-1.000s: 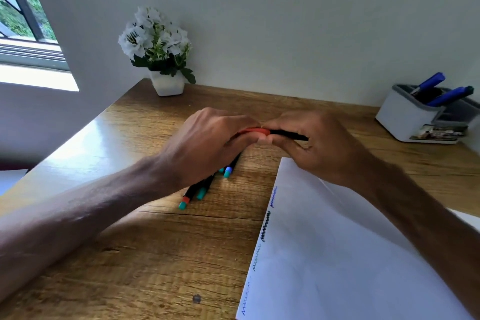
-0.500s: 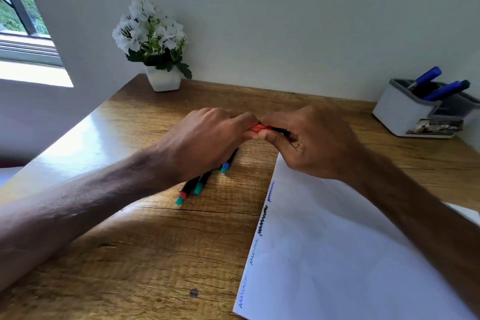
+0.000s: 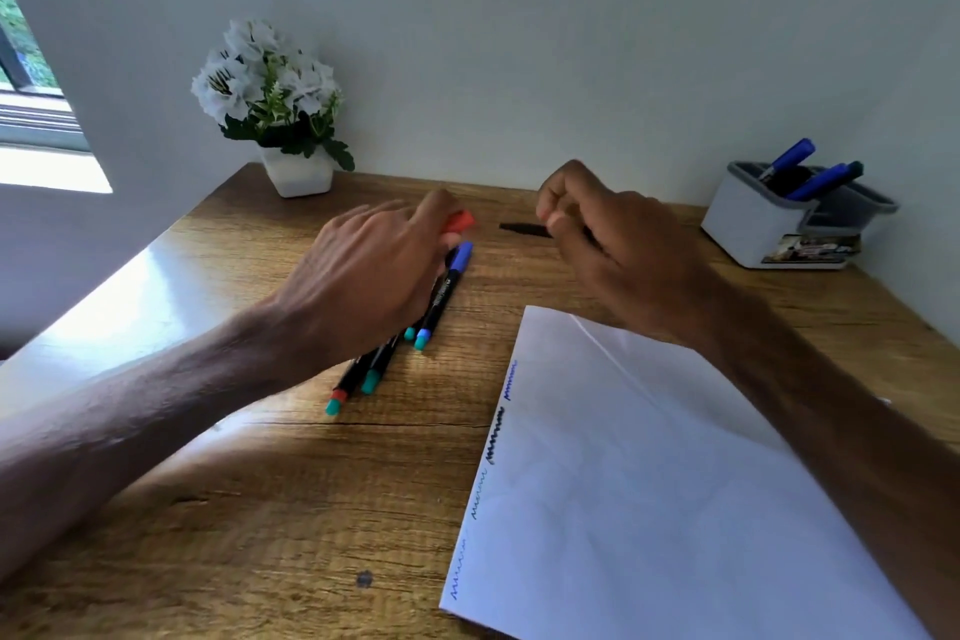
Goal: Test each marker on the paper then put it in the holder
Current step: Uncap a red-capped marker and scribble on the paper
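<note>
1. Left hand [image 3: 363, 276] is hovering above the table [image 3: 234, 509], thumb and fingertips pinching a red cap [image 3: 460, 222]; how the other fingers are lying cannot be told.
2. Beneath and just beside that hand, untested markers [image 3: 363, 374] are lying on the table in a loose bundle. A blue-capped marker [image 3: 448, 286] is showing most fully, its long axis running away from the person and slightly rightward.
3. Right hand [image 3: 613, 244] is hanging well apart from the left, fingers curled and clamped round the uncapped marker [image 3: 522, 228]. The dark writing end is protruding leftward, toward the cap, and the long axis is lying nearly level, across the view.
4. Paper [image 3: 675, 483] is lying on the table nearer the person than the right hand, below it in the view, and test squiggles [image 3: 493, 442] are running down its left edge. The right hand is sitting plainly nearer to the sheet than the left. By this reading, the tip is needing a swing downward and toward the person before touching paper.
5. Holder [image 3: 753, 224] is standing at the far right beside the wall, carrying blue markers [image 3: 821, 179]. It is lying rightward of the right hand, opposite to where the tip is pointing.
</note>
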